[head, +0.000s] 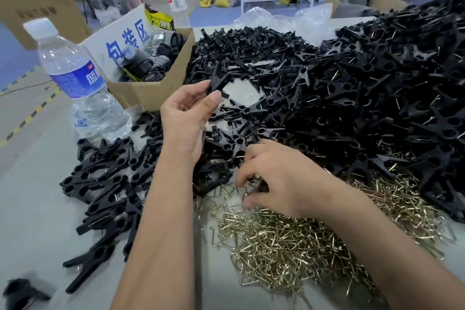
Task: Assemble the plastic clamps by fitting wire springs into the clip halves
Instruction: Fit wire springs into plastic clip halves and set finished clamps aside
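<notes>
- Nearest the camera, on the grey surface [37, 209], lies a loose heap of brass-coloured wire springs [289, 241], spreading from the middle to the right.
- Right hand [274, 178] is down at the far edge of that heap, palm down, fingers curled and picking among the springs; whether it has one pinched yet I cannot tell, since the fingertips hide it.
- Left of the forearms, a smaller scatter of finished clamps [105, 191] lies flat on the surface, wire showing in several.
- Left hand [186, 118] is raised above the surface, just beyond the right hand, and pinches a black clip half [218, 78] between thumb and fingertips.
- That clip half stands nearly upright, its long axis leaning up and slightly right, away from the camera.
- My reading of the coming move: a spring has to travel up and to the left from the right hand to the held clip half, so the right hand brings it while the left keeps the half steady.
- Farther back and to the right, a big pile of black clip parts [352, 78] covers most of the surface.
- Farther left stand a water bottle [75, 78] and a cardboard box [151, 88] of dark parts.
</notes>
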Tool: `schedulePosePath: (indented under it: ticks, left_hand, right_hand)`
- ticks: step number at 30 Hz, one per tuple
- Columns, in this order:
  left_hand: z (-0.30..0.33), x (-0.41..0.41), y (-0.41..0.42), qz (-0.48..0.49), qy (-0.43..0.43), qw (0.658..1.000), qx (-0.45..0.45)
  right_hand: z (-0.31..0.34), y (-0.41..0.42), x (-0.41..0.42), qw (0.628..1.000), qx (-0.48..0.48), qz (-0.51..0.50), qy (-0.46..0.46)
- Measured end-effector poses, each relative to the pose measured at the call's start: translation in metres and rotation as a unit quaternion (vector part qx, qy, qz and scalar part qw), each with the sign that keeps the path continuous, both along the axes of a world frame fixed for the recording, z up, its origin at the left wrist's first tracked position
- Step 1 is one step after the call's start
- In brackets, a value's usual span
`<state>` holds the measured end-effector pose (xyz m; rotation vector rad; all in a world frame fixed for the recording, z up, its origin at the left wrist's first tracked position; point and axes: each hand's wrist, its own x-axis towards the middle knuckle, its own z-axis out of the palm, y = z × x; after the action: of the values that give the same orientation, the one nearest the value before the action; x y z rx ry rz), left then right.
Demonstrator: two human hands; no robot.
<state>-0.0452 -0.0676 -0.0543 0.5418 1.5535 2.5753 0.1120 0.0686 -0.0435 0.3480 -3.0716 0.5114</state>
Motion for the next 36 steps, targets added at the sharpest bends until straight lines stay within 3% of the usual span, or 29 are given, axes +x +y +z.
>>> schedulePosePath:
  ticks: [5,8,11,14,20,22,25,32,36]
  left_hand:
    - [-0.002,0.002,0.005,-0.014,0.009,1.000,-0.018]
    - [-0.001,0.003,0.005,-0.024,0.013,0.999,-0.039]
    - [-0.001,0.005,0.006,-0.042,0.027,0.997,-0.064]
    - [-0.002,0.008,0.008,-0.046,0.029,0.996,-0.071]
    - [-0.003,0.008,0.009,-0.078,0.055,0.989,-0.114]
    - [-0.004,0.010,0.012,-0.092,0.067,0.985,-0.131]
    - [-0.005,0.012,0.013,-0.130,0.093,0.975,-0.154]
    - [-0.004,0.015,0.013,-0.192,0.138,0.953,-0.191]
    - [-0.004,0.016,0.015,-0.192,0.143,0.948,-0.209]
  right_hand:
    - [0.003,-0.001,0.001,0.999,-0.033,0.024,0.004]
    - [0.003,0.006,0.003,0.979,-0.202,-0.028,0.003]
    - [0.005,0.020,0.003,0.910,-0.409,-0.073,0.011]
    - [-0.002,0.030,0.000,0.858,-0.505,-0.098,0.007]
    - [-0.011,0.040,-0.005,0.677,-0.702,-0.214,0.050]
    - [-0.011,0.042,-0.005,0.649,-0.729,-0.208,0.064]
    - [-0.011,0.040,-0.005,0.642,-0.732,-0.212,0.083]
    - [-0.013,0.039,-0.005,0.692,-0.654,-0.279,0.123]
    - [-0.015,0.043,-0.005,0.697,-0.640,-0.299,0.124]
